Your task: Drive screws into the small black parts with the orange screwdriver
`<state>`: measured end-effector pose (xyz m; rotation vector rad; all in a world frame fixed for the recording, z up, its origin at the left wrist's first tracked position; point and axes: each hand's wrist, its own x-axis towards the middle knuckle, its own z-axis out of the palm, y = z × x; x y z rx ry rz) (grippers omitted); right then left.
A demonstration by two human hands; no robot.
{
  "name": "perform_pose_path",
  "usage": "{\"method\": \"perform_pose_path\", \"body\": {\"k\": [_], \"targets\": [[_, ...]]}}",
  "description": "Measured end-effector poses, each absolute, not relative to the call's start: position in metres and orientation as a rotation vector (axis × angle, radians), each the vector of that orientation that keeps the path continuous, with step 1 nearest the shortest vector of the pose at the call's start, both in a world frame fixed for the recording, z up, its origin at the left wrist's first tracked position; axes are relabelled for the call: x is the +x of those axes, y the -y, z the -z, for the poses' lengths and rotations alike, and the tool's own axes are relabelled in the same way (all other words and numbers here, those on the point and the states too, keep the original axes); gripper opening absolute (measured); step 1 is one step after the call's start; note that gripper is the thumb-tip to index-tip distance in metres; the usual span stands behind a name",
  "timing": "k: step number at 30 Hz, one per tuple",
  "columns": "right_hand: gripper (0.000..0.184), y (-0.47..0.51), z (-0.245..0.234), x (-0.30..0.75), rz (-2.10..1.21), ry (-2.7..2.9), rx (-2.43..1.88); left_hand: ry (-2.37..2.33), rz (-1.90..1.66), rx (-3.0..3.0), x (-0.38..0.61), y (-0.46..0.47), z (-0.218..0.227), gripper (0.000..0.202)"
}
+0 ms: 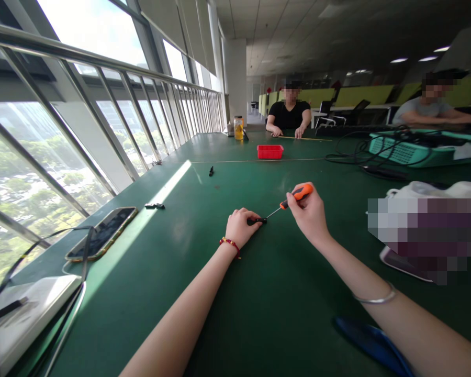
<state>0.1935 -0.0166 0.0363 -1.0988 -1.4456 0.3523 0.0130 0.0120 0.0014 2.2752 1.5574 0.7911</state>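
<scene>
My left hand (241, 226) is closed on a small black part (256, 221), holding it down on the green table (204, 293). In my right hand (312, 217) is a screwdriver (298, 195) with an orange and black handle. Its thin metal shaft slants down to the left, and the tip meets the right end of the black part or stops just by it; I cannot tell which. Two more small black pieces lie apart on the table, one (154, 206) in the strip of sunlight and another (211, 171) farther back.
A phone (102, 235) and a white box (35, 309) with cables lie left. Farther back are a red tray (270, 152) and a jar of yellow liquid (238, 130). A teal basket (412, 149) with cables and a white bag (427, 191) stand right. Two people sit beyond.
</scene>
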Motion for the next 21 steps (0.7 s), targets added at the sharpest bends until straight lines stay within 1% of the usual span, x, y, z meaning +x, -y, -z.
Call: {"method": "perform_pose_path", "body": {"k": [7, 9, 12, 14, 15, 18, 21], "targets": [[0.02, 0.016, -0.054, 0.189, -0.301, 1.538, -1.223, -1.565, -0.766, 2.292, 0.014, -0.011, -0.004, 0.015], [0.024, 0.016, -0.063, 0.184, -0.243, 1.583, -1.307, -1.568, -0.769, 2.298, 0.014, -0.011, -0.003, 0.015], [0.036, 0.013, -0.075, 0.174, -0.159, 1.662, -1.41, -1.56, -0.776, 2.306, 0.014, -0.012, -0.002, 0.014], [0.039, 0.009, -0.081, 0.169, -0.11, 1.718, -1.471, -1.555, -0.763, 2.306, 0.014, -0.013, -0.002, 0.015], [0.036, 0.007, -0.084, 0.167, -0.102, 1.744, -1.493, -1.555, -0.751, 2.305, 0.014, -0.013, -0.002, 0.015], [0.019, 0.003, -0.094, 0.165, -0.065, 1.818, -1.569, -1.57, -0.722, 2.303, 0.014, -0.013, -0.003, 0.016], [0.018, 0.004, -0.105, 0.167, 0.01, 1.915, -1.633, -1.576, -0.709, 2.304, 0.014, -0.013, -0.004, 0.017]]}}
